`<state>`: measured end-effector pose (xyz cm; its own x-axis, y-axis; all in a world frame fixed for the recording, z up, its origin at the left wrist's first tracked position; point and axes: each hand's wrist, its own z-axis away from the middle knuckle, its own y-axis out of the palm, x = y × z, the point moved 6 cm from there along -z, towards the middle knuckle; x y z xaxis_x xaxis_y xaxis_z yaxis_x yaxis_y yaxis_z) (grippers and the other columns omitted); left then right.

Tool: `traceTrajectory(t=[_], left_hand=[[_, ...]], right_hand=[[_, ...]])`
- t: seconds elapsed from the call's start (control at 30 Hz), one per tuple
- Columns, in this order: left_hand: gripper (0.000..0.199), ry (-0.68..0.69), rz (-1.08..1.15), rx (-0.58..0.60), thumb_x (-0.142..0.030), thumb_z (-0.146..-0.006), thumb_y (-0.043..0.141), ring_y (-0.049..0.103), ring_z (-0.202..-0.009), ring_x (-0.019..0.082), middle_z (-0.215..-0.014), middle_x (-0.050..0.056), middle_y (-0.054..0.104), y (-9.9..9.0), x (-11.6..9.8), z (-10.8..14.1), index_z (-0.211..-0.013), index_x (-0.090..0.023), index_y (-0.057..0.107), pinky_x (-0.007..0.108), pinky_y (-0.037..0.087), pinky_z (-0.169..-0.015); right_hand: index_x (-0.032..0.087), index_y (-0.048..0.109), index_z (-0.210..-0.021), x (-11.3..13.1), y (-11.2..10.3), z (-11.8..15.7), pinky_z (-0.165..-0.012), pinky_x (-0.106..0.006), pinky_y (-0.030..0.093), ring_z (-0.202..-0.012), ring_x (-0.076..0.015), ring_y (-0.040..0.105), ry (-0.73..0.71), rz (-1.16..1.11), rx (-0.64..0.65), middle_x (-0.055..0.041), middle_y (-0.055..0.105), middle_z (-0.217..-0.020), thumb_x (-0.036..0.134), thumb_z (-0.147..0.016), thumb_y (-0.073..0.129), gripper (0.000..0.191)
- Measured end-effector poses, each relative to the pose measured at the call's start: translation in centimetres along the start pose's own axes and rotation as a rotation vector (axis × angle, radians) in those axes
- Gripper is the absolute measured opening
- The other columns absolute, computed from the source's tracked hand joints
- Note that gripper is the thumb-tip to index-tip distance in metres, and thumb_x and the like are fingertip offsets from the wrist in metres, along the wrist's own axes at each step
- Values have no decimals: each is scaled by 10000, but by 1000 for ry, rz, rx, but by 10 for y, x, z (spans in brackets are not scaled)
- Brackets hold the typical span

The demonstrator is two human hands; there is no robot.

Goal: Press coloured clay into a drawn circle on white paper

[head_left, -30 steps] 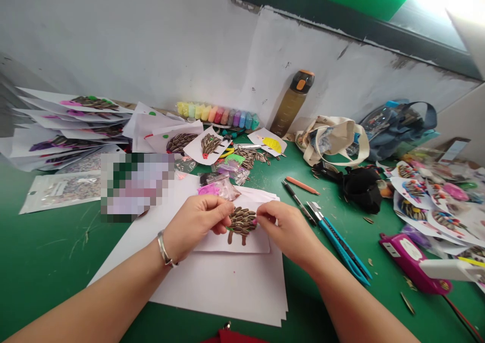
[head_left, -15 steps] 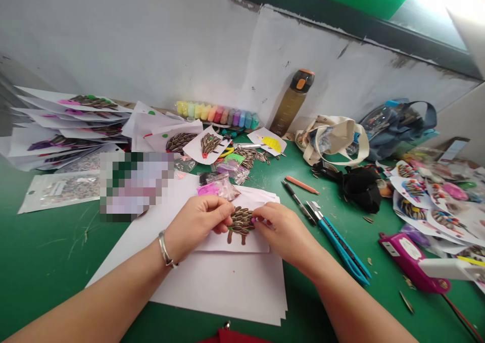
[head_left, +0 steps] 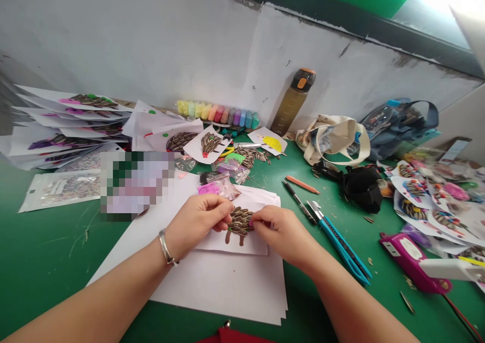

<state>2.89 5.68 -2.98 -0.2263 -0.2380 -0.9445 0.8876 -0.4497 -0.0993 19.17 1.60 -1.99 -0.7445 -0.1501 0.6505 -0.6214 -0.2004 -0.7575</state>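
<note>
A white card (head_left: pixel 252 245) lies on larger white sheets (head_left: pixel 215 287), bearing a figure covered in striped seeds (head_left: pixel 240 222) with two brown legs. At the figure's left edge is my left hand (head_left: pixel 207 217), closed, with thumb and forefinger pinched; whatever is between them is too small to make out. My right hand (head_left: pixel 278 227) is closed at the figure's right edge, its fingertips against a small bit of purple material. Just behind the card sits a small bag of pink clay (head_left: pixel 212 187).
Stacked seed pictures (head_left: pixel 71 126) stand at the left. Behind are coloured clay packs (head_left: pixel 217 114), loose seeds (head_left: pixel 253 157) and a tilted bottle (head_left: pixel 291 103). A pen (head_left: pixel 299 201), blue cutter (head_left: pixel 337 239) and magenta glue gun (head_left: pixel 411 262) lie right.
The card with the seed figure has shifted and turned slightly to the left. My right hand has moved a little over the figure's right edge; my left hand is nearly unmoved.
</note>
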Motion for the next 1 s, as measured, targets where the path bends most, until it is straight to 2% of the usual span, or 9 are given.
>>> traceTrajectory(t=[0.13,0.33,0.6,1.0], left_hand=[[270,-10,10,4,-398,-808,614,584,-596,102,-706,14,651,0,3,-1,-766,-137,667,203,467,-578],[279,-17,5,6,-405,-803,615,580,-586,105,-686,13,646,2,4,-1,-755,-135,666,203,455,-555],[281,-32,17,1,-409,-782,625,581,-571,108,-671,14,649,4,3,-1,-680,-146,632,204,454,-546],[271,-42,22,3,-404,-785,625,588,-582,107,-690,20,654,4,6,-2,-712,-144,638,207,464,-557]], right_hand=[[230,673,-789,-6,-2,1,-613,-233,367,-704,-118,541,52,-59,-4,30,641,-762,130,-823,484,216],[218,643,-791,-9,-3,-1,-613,-240,346,-714,-134,517,58,60,-58,12,624,-784,132,-798,514,156],[219,669,-767,-6,2,0,-604,-237,349,-707,-135,532,51,53,-3,8,643,-758,136,-805,497,195],[225,683,-770,-3,4,2,-574,-231,337,-667,-121,531,38,3,35,22,638,-728,134,-811,483,224]])
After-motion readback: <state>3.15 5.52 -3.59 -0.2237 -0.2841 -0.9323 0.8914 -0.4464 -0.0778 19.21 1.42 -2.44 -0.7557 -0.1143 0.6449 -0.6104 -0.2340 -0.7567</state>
